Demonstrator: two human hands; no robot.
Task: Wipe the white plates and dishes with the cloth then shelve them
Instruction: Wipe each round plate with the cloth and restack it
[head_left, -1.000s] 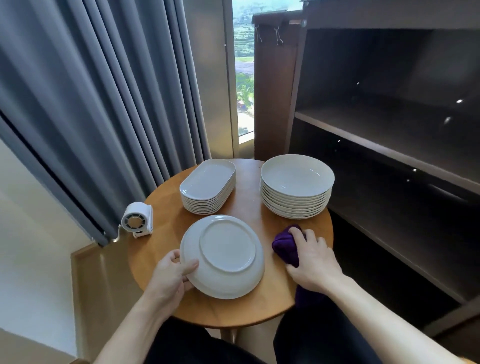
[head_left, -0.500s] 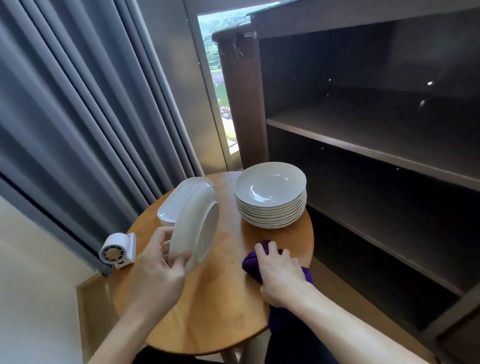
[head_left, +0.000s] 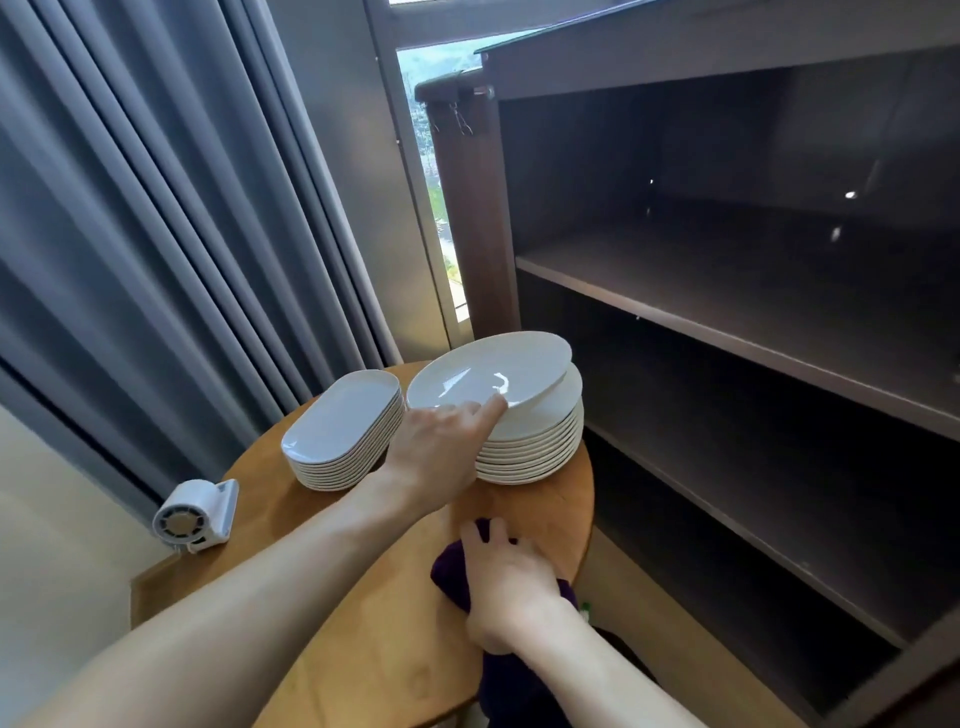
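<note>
The left grip (head_left: 441, 447) is clamping the tilted plate (head_left: 488, 374) by its rim above the stack (head_left: 535, 447) at one o'clock on the desk (head_left: 550, 512). The right grip (head_left: 511, 577) is lying flat on the cloth (head_left: 448, 571) at five o'clock. Lifting clear before swinging toward the shelf (head_left: 727, 325) is looking wise.

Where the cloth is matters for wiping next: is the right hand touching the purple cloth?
Touching. The head view shows the right hand lying palm-down on the purple cloth, fingers extended over its top, no gap between them.
</note>
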